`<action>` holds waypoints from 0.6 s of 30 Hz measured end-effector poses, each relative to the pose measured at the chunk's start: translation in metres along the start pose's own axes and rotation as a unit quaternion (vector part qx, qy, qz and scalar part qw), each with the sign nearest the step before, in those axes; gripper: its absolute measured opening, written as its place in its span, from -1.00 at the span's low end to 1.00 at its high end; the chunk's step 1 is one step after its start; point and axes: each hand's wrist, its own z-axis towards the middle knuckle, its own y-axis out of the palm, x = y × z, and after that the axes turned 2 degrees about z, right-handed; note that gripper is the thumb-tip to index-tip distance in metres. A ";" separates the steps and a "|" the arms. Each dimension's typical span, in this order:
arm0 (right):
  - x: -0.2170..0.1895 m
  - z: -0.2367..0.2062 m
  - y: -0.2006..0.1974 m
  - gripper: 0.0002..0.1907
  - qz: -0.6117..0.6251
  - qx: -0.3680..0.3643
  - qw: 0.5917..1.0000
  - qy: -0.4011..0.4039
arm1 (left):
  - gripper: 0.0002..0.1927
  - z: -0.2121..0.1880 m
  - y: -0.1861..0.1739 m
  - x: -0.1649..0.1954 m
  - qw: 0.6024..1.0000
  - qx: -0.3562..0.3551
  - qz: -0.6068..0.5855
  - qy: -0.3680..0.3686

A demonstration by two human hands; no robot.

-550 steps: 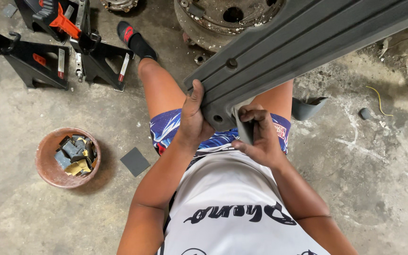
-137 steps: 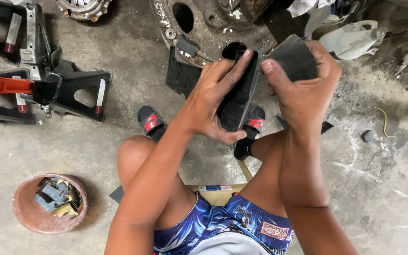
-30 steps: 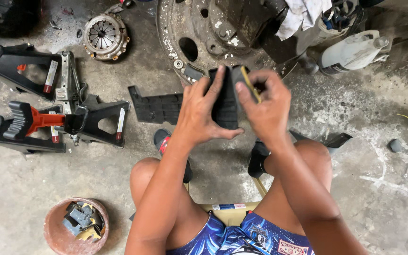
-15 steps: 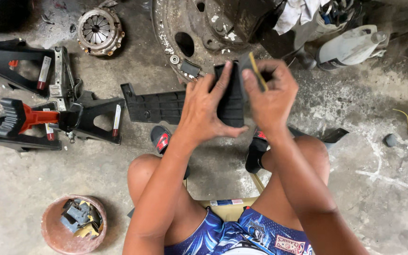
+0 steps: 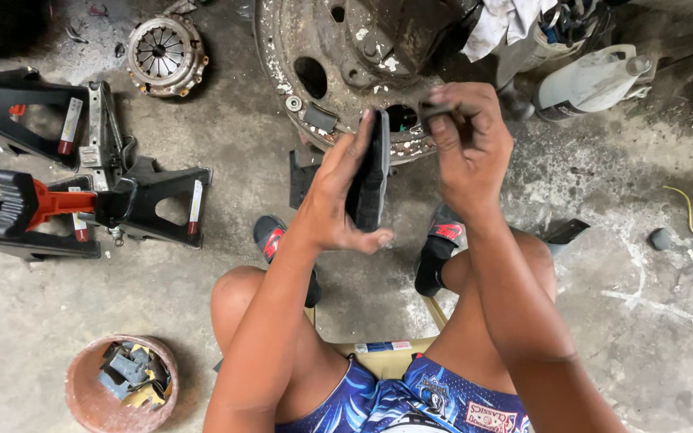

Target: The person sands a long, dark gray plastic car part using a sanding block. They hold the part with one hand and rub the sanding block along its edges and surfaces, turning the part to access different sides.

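Observation:
My left hand (image 5: pixel 338 188) holds a dark, flat plastic panel (image 5: pixel 372 172) on edge in front of me, fingers along its left face and thumb under its lower end. My right hand (image 5: pixel 468 144) is just to the right of the panel, closed on a small dark folded piece (image 5: pixel 435 107) pinched between thumb and fingers near the panel's top. Both hands are raised above my knees as I sit on a low stool.
A rusty round metal hub (image 5: pixel 338 56) lies on the concrete ahead. Black and red jack stands (image 5: pixel 82 200) lie at left, a clutch disc (image 5: pixel 164 54) far left, a white jug (image 5: pixel 595 80) at right, and a brown bowl of scraps (image 5: pixel 120 383) by my left leg.
The panel has turned from facing me to standing on edge in my left hand. My right hand has lifted off it and moved right.

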 end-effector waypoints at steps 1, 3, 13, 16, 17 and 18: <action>-0.002 0.002 0.000 -0.92 -0.014 -0.012 1.000 -0.024 | 0.39 0.000 0.000 -0.002 1.000 -0.007 -0.007 0.004; -0.008 0.007 0.000 -0.84 -0.055 -0.035 0.995 -0.071 | 0.37 -0.001 0.000 -0.004 0.999 -0.023 -0.022 0.010; -0.017 0.000 0.012 -0.68 -0.172 -0.106 0.964 -0.172 | 0.36 -0.002 -0.007 0.002 1.000 -0.015 -0.003 -0.021; -0.020 -0.001 0.011 -0.67 -0.183 -0.088 0.965 -0.165 | 0.33 -0.001 -0.008 0.005 1.000 -0.021 0.003 0.012; -0.022 0.000 0.010 -0.67 -0.187 -0.082 0.964 -0.168 | 0.34 -0.001 -0.008 0.006 1.000 -0.023 -0.006 0.009; -0.025 0.000 0.009 -0.70 -0.191 -0.100 0.956 -0.197 | 0.35 0.000 -0.008 0.007 1.000 -0.024 -0.014 0.006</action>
